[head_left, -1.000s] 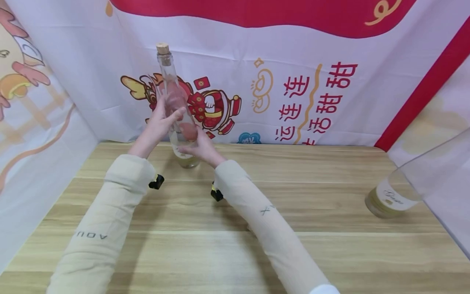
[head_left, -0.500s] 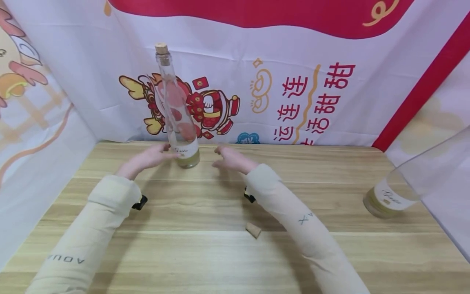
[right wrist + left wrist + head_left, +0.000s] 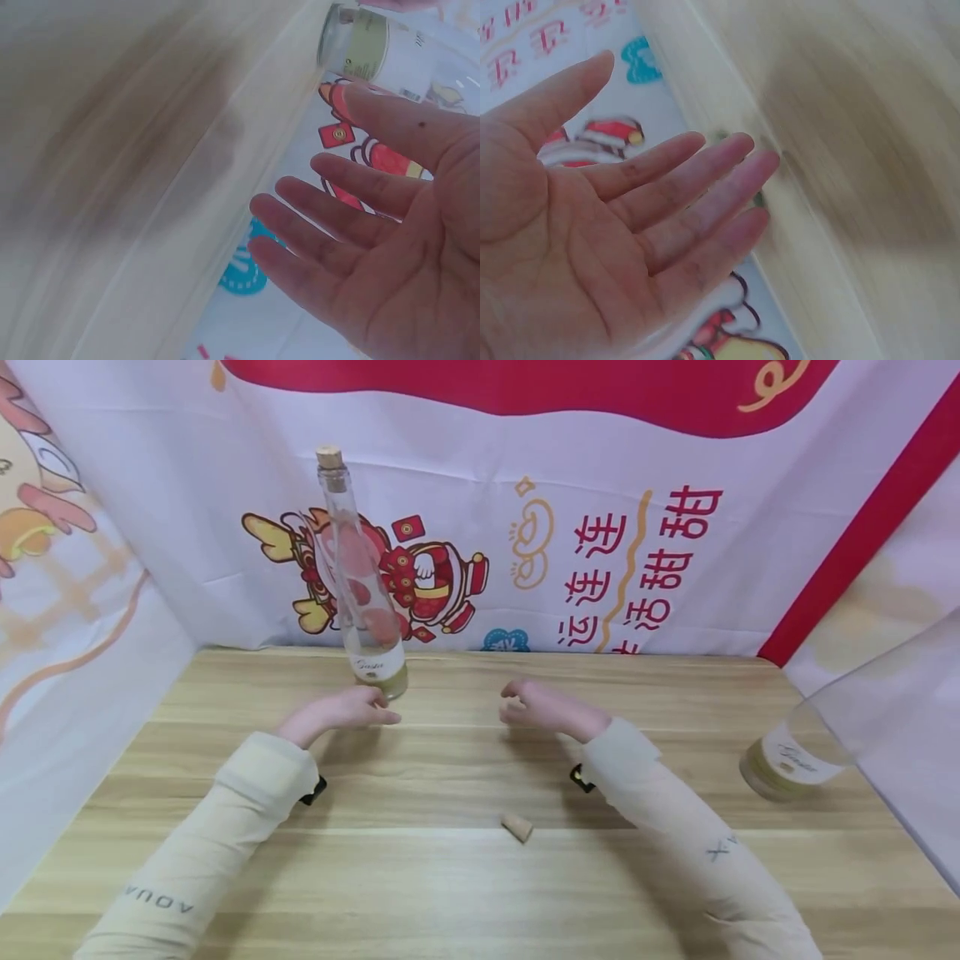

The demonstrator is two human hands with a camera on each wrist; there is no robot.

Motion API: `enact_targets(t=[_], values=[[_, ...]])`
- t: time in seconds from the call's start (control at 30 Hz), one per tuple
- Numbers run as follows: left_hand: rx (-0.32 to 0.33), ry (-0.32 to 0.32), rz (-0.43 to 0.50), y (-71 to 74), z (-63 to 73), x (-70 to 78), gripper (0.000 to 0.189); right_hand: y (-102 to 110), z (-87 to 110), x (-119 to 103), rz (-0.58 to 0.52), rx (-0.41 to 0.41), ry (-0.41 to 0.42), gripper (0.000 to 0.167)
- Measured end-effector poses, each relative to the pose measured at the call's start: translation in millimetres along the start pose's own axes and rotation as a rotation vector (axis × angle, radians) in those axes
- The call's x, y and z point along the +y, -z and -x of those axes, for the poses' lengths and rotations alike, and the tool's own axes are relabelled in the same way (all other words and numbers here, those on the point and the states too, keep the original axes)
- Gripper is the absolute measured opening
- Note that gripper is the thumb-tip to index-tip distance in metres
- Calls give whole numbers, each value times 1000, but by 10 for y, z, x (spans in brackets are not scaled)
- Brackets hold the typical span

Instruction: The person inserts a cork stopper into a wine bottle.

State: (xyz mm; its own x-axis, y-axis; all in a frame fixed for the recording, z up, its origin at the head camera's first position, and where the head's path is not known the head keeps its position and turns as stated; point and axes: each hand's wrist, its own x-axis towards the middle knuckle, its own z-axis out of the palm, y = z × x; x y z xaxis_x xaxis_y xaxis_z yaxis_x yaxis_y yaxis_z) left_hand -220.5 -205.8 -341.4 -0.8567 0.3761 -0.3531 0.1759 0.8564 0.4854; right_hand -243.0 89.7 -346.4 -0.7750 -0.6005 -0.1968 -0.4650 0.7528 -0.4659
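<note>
"Printed cloth [image 3: 480, 452] hangs behind the wood-grain counter [image 3: 420, 902]. Where's the bottle?"

"Toward the back left of the counter: the corked bottle [image 3: 378, 664] stands upright there, with a stopper [image 3: 330, 458] in its neck."

"And the hands?"

"Both are free. The left hand [image 3: 345, 708] is just in front of the base, fingers loosely extended, grasping nothing. The right hand [image 3: 547, 708] hangs over the counter, well apart from the glass, fingers a little bent and spread, holding nothing either."

"Is the left one touching the glass?"

"Hard to say. It's blurred and overlaps the base from the head view; the wrist view shows only a bare palm."

"So how would you handle this step?"

"I'd judge it a release, with the bottle already set down. Best to bring the hands straight back, low and slow, so no fingertip nudges the base; something that tall and slim probably tips easily."

"Anything else to mind?"

"A loose cork [image 3: 517, 827] lies between the forearms, and the right sleeve [image 3: 675, 818] could roll it. The other bottle [image 3: 791, 768] stands near the right edge, its top out of view, so I'd tuck that elbow in."
</note>
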Motion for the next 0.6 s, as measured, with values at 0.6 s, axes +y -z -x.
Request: enact_targets(t=[0.6], values=[[-144,-140,-133,-316,-323,970,49,7,891,394,94,15,-57,40]])
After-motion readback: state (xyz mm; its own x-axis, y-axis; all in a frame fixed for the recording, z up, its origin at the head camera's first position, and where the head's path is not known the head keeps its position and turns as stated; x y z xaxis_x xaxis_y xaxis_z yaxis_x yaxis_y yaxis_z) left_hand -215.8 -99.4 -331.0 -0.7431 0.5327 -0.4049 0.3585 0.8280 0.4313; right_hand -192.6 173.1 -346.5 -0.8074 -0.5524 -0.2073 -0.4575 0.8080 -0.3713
